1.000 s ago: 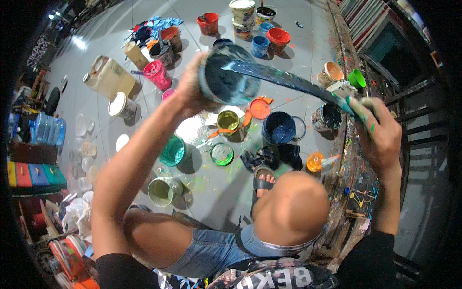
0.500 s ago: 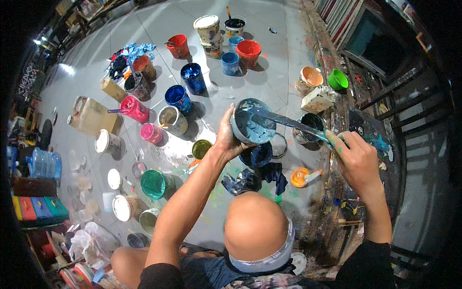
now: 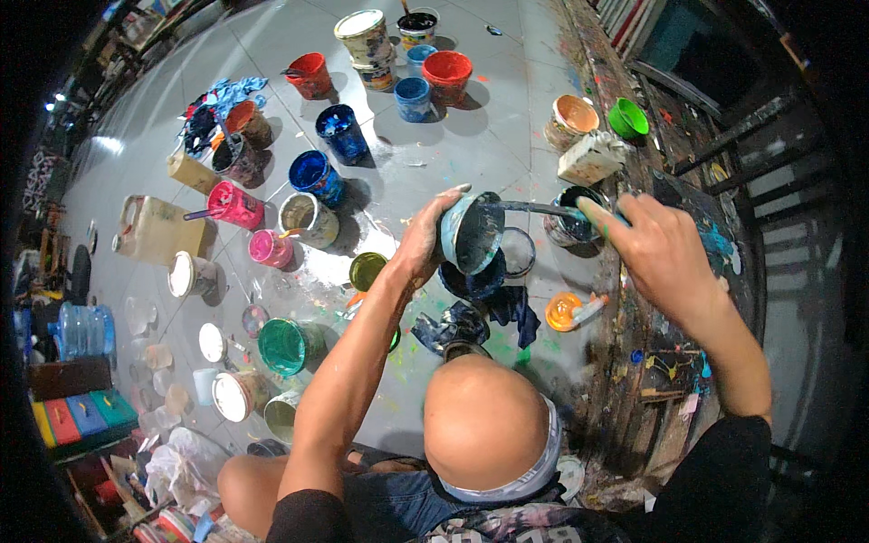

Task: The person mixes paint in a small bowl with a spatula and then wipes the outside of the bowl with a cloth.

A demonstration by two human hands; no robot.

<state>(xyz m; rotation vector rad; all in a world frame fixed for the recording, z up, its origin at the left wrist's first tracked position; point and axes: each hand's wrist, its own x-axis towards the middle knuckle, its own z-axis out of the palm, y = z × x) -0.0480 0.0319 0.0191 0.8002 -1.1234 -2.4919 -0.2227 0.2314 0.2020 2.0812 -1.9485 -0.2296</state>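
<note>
The left hand is curved around a blue-grey paint pot, which lies just to the right of the palm, its outer wall held against the hand and the fingertips reaching up near the rim. The pot is tilted on its side above the floor, its dark mouth turned toward the person's right. The right hand, well apart from the pot, is curled firmly around one end of a long dark stick, with green paint on the fingers. The stick runs leftward from this grip, nearly level, and its far end reaches the pot's mouth; whether the tip touches the inner wall cannot be told. Below the pot and partly hidden by it is a dark blue bucket, with a clear ring-shaped lid just beside it and a dark cloth nearer the person's knee
</note>
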